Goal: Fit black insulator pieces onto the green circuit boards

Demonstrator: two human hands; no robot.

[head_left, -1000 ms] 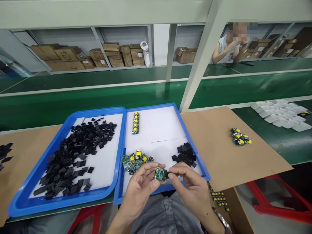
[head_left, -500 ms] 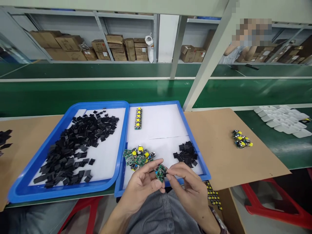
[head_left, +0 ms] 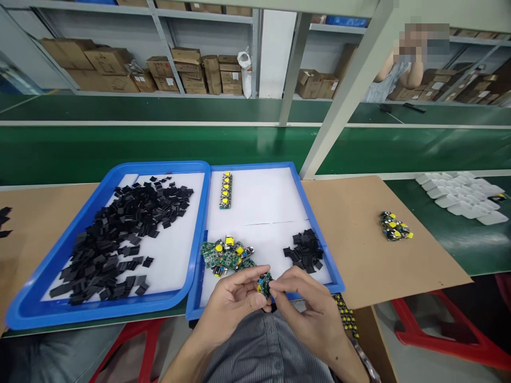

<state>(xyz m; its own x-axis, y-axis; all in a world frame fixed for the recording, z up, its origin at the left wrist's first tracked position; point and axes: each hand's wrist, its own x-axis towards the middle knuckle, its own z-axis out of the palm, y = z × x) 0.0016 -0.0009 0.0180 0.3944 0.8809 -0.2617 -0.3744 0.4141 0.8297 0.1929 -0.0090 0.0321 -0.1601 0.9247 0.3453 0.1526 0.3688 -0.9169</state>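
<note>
My left hand [head_left: 231, 300] and my right hand [head_left: 307, 306] meet over the near edge of the right blue tray [head_left: 315, 234]. Both pinch one small green circuit board [head_left: 264, 285] between their fingertips. Just beyond my hands a heap of green boards with yellow parts [head_left: 227, 256] lies in the tray. A small pile of black squares [head_left: 304, 251] sits to its right. A short row of finished boards [head_left: 225, 190] stands at the far end of that tray.
The left blue tray [head_left: 51, 255] holds a large spread of black squares [head_left: 120, 234]. On the brown board [head_left: 359, 234] lies a cluster of boards [head_left: 394, 226]; white housings [head_left: 463, 197] lie on the green belt. Another person sits at the far right behind a post [head_left: 347, 90].
Both hands have closed in on the small board and turned it. The view has tilted down slightly, so the trays sit higher in frame.
</note>
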